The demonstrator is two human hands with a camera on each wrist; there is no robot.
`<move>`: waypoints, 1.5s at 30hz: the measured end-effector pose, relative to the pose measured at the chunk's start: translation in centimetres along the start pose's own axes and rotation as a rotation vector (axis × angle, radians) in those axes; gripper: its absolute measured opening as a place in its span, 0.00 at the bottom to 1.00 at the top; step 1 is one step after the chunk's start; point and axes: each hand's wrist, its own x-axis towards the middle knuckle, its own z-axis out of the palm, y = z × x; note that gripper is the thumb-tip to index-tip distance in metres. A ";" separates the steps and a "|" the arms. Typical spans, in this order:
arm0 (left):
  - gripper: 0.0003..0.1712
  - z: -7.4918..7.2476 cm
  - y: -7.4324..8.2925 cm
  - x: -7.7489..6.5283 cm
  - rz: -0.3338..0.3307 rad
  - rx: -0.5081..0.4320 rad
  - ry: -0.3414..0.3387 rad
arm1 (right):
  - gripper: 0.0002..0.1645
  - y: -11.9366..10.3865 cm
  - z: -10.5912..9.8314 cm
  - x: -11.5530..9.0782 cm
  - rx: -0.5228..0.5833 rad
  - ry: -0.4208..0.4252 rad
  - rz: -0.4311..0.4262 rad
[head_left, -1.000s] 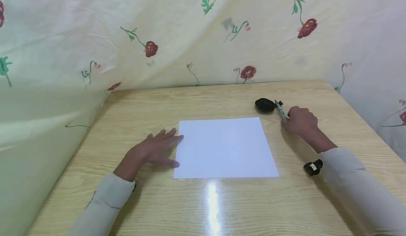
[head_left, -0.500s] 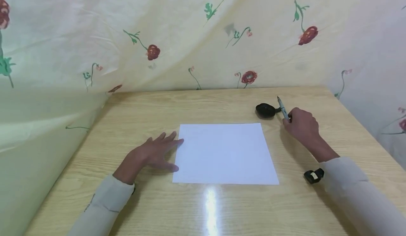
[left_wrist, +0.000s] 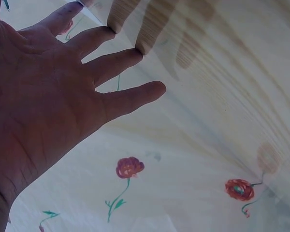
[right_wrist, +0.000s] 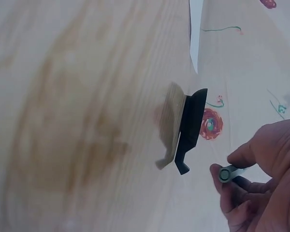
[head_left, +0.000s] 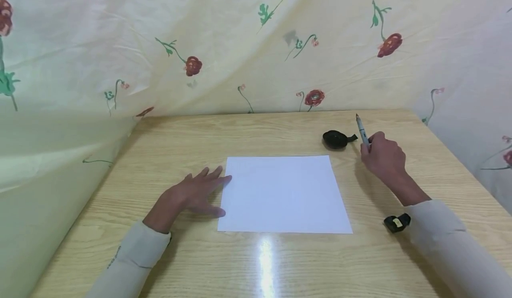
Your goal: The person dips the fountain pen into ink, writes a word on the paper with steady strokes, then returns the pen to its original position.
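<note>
A grey pen [head_left: 362, 130] is pinched between the thumb and fingers of my right hand [head_left: 385, 156], its pointed tip angled up and away. In the right wrist view the round end of the pen [right_wrist: 224, 175] faces the camera. A white sheet of paper [head_left: 284, 193] lies flat on the table. My left hand [head_left: 198, 194] has its fingers spread at the sheet's left edge, with index finger and thumb reaching over the margin. Just left of the pen, a black bulb-shaped object [head_left: 335, 139] with a short narrow neck rests on the table.
The wood-grain table [head_left: 192, 133] has a glossy top with a bright light reflection near its front. A flowered cloth [head_left: 224, 44] hangs behind and along both sides. A black wrist device [head_left: 397, 223] shows beneath the right sleeve.
The right hand has lifted the pen up and slightly right, away from the black bulb's neck, and its tip now points farther upward. The left hand stays on the sheet's edge.
</note>
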 end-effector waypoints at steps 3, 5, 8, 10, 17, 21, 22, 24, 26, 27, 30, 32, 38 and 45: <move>0.55 -0.1 0.1 0.0 -0.002 -0.001 -0.001 | 0.20 0.0 -0.2 0.0 0.010 0.050 0.004; 0.55 -0.1 0.1 0.0 -0.005 0.000 -0.002 | 0.20 0.0 -0.2 0.1 0.009 0.087 0.001; 0.55 0.0 0.0 0.0 -0.010 0.006 -0.004 | 0.22 -0.1 -0.3 0.2 0.011 0.132 -0.009; 0.55 0.0 0.0 0.0 -0.012 0.010 -0.003 | 0.24 -0.1 -0.3 0.3 0.019 0.155 -0.020; 0.55 0.1 -0.3 0.1 -0.001 0.000 -0.001 | 0.25 -0.2 0.1 0.5 0.082 0.197 -0.084; 0.55 0.2 -0.5 0.0 0.002 -0.003 -0.001 | 0.23 -0.5 0.4 0.7 0.122 0.222 -0.104; 0.55 0.2 -0.5 0.0 0.001 -0.001 -0.002 | 0.22 -0.6 0.4 0.7 0.127 0.234 -0.108; 0.55 0.1 -0.5 0.1 0.003 -0.002 -0.005 | 0.21 -0.7 0.5 0.9 0.128 0.264 -0.112; 0.55 0.0 -0.5 0.1 0.005 -0.002 -0.005 | 0.21 -0.9 0.6 1.0 0.137 0.297 -0.116; 0.55 0.0 -0.6 0.1 0.004 -0.001 -0.007 | 0.21 -0.9 0.6 1.1 0.150 0.312 -0.118; 0.55 0.0 -0.7 0.2 0.003 -0.002 -0.009 | 0.21 -1.2 0.7 1.3 0.193 0.357 -0.125; 0.55 0.0 -0.8 0.2 0.004 0.002 -0.010 | 0.22 -1.3 0.7 1.2 0.222 0.391 -0.129; 0.55 0.0 -0.8 0.2 0.005 0.006 -0.010 | 0.21 -1.6 0.6 1.3 0.258 0.471 -0.135; 0.55 0.0 -0.6 0.1 0.000 -0.006 -0.011 | 0.19 -1.6 0.7 1.3 0.280 0.545 -0.136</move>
